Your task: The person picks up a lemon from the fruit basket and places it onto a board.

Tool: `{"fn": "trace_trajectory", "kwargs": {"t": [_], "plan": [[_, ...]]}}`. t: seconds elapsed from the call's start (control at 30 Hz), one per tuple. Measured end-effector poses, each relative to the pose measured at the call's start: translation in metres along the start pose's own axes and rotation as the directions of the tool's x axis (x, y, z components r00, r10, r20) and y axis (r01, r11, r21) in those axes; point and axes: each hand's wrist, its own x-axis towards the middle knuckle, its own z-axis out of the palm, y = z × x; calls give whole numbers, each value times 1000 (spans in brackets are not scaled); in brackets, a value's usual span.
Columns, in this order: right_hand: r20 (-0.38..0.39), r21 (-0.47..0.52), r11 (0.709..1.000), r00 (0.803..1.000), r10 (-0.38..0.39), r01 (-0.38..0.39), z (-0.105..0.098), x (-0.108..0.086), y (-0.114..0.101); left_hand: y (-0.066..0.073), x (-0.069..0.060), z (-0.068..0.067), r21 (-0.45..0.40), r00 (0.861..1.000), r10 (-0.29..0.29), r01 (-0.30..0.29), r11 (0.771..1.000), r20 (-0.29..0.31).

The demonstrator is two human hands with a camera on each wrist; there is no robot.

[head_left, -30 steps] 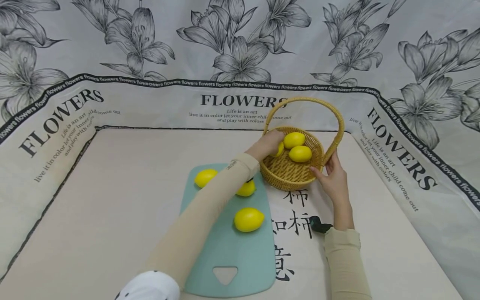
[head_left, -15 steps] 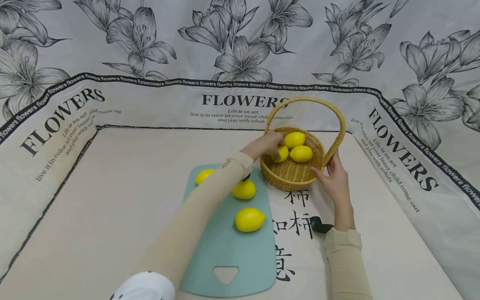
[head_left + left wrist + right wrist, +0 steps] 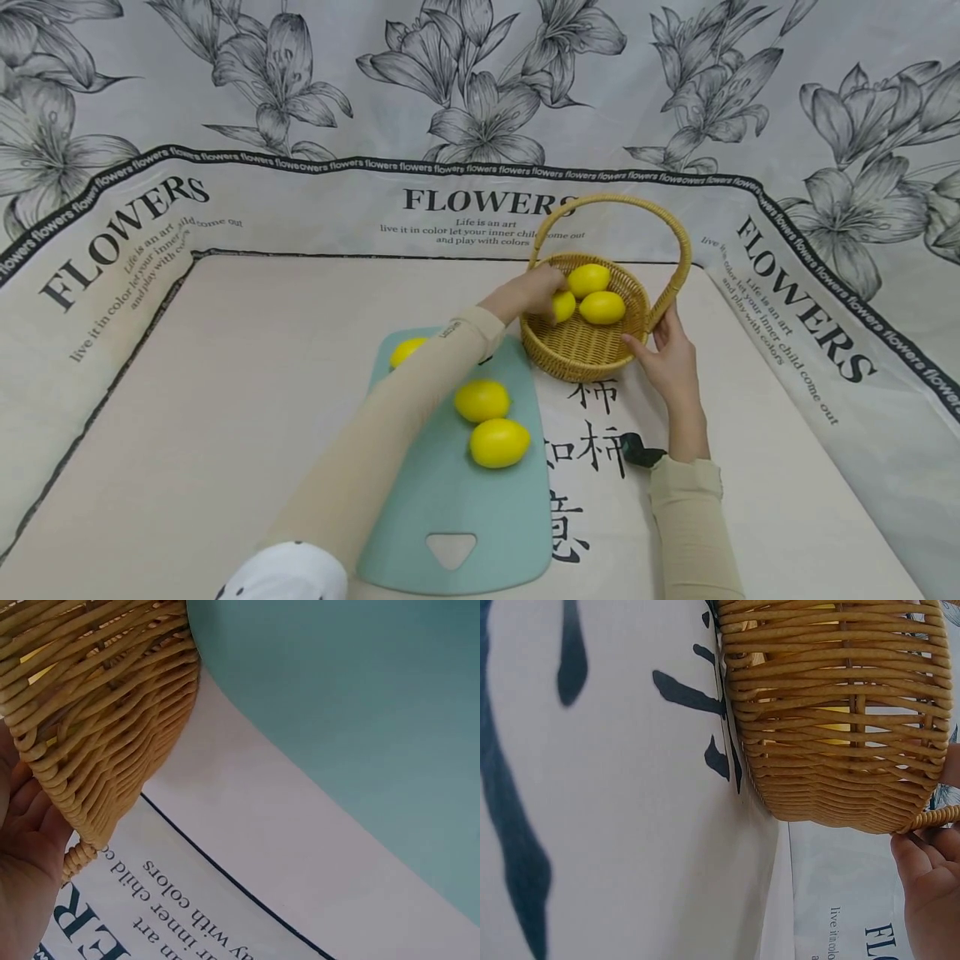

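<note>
The left hand [image 3: 534,293] reaches over the left rim of the wicker basket [image 3: 577,362], fingers curled around a yellow lemon [image 3: 564,307]; part of that lemon is hidden. Two more lemons [image 3: 588,281] [image 3: 602,308] lie beside it. At the right rim, near the handle's base, the right hand [image 3: 670,358] grips the basket, thumb over the edge. Its fingers also show below the basket [image 3: 840,750] in the right wrist view. In the left wrist view, the left hand [image 3: 26,862] is close against the basket's side [image 3: 112,727].
A teal cutting board [image 3: 465,500] lies left of the basket. On it are two lemons [image 3: 482,401] [image 3: 499,443] close together and another [image 3: 406,352] partly behind the left sleeve [image 3: 405,417]. A dark object [image 3: 640,449] lies by the right wrist.
One lemon on the board has rolled toward the front, close to the frontmost lemon, which has shifted slightly. The left fingers cover more of their lemon than half a second ago. The right hand stays put.
</note>
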Motion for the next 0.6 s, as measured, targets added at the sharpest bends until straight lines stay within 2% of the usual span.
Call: {"fn": "trace_trajectory", "kwargs": {"t": [0.47,0.6], "plan": [[5,11,1000,1000,1,-1,0,-1,0,-5,-5,2,-60,999,54,-54,997,-8],[8,18,1000,1000,3,-4,-1,-1,0,-7,-8,2,-77,994,108,-109,991,-15]]}}
